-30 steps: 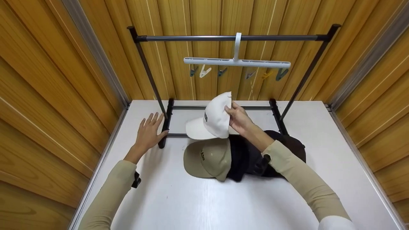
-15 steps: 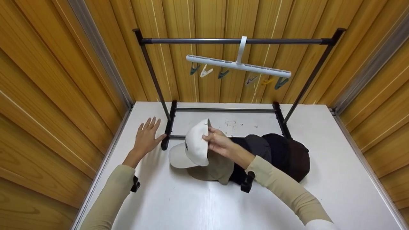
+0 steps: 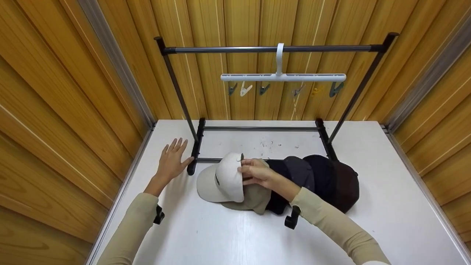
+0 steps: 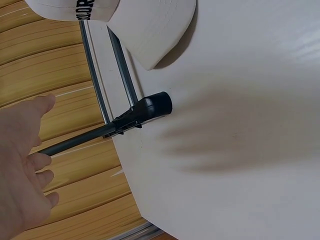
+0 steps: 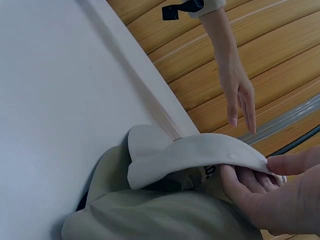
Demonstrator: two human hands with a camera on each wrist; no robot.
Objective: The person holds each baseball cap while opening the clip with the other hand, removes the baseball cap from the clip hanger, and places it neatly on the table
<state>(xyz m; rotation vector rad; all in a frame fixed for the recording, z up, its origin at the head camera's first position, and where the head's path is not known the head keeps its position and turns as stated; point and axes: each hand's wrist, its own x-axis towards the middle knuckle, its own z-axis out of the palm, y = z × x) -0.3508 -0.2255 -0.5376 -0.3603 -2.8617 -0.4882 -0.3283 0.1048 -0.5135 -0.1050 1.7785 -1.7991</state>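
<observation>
In the head view my right hand (image 3: 259, 173) pinches the rear edge of a white baseball cap (image 3: 231, 178), thumb outside and fingers inside, as the right wrist view shows. The white cap's brim points left, and the cap lies over the front of an olive cap (image 3: 254, 200). Behind that one, a row of dark caps (image 3: 300, 173) overlaps rightward, ending in a dark brown cap (image 3: 346, 186). My left hand (image 3: 172, 162) is held with fingers spread beside the left foot of the black rack, holding nothing. Dark lettering on the white cap shows in the left wrist view.
A black metal rack (image 3: 228, 49) stands at the back of the white table (image 3: 220, 235). From its top bar hangs a pale hanger (image 3: 283, 77) with several small clips (image 3: 245, 89). Wood-panelled walls (image 3: 55, 110) enclose both sides and the back.
My right hand has lowered the white cap, down and to the left, onto the front of the cap row. The hanger has swung to level. My left hand stays nearly in place.
</observation>
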